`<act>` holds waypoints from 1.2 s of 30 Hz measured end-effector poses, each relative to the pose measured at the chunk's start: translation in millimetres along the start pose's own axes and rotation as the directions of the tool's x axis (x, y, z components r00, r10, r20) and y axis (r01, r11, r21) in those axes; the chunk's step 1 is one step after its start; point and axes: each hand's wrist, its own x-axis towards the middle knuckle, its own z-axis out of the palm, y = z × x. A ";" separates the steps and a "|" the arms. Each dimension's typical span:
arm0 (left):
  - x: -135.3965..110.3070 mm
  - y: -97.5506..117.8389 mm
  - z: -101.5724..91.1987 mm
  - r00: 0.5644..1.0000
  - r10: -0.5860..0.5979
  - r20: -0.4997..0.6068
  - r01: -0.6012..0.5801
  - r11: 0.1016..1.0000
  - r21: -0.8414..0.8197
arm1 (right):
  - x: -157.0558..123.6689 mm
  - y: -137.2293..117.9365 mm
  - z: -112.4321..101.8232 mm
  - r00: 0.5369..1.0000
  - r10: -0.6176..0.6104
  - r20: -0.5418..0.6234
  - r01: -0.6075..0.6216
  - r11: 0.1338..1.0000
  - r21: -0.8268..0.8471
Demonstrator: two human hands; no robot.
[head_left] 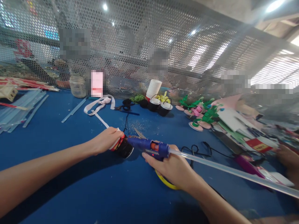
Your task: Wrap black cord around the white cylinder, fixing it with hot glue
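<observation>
My left hand (109,140) is closed around a small paper cup (126,148) lying tilted on its side, partly wrapped in black yarn with red and yellow showing. A white ribbon (101,120) runs from near this hand to a loose loop. In my right hand (173,168) is a blue glue gun (149,146), its nozzle touching or very near the cup's black side. A long clear glue stick (221,168) sticks out of its back. Beneath the gun and hand, a scissor blade (139,133) and a yellow handle (167,182) show; the part between is hidden.
Two black-wrapped cups (165,108) with handles stand near stacked white cups (153,88). Green and pink craft pieces (205,113) lie right, before piled papers (240,121) and another person's hand (288,157). Glue sticks (22,107) lie left. A perforated metal screen (130,40) rises behind.
</observation>
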 end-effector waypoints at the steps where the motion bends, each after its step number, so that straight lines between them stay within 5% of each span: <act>1: 0.1 0.1 -0.1 1.000 0.006 0.008 -0.006 1.000 0.005 | -0.4 0.5 0.7 1.000 0.006 -0.005 -0.006 1.000 0.001; 15: -0.3 1.9 -0.7 0.999 0.030 0.045 -0.031 0.999 0.016 | -3.3 18.5 -1.0 0.990 -0.052 0.130 0.045 0.998 0.050; 27: 0.2 -0.1 0.3 1.000 0.017 -0.005 -0.017 1.000 0.015 | -1.9 -9.4 -2.2 0.996 0.033 0.081 -0.037 0.999 0.038; 36: 3.5 -5.2 3.6 0.994 -0.056 -0.096 0.052 0.998 -0.041 | -8.2 -15.5 0.9 0.984 -0.159 0.082 0.167 0.979 -0.115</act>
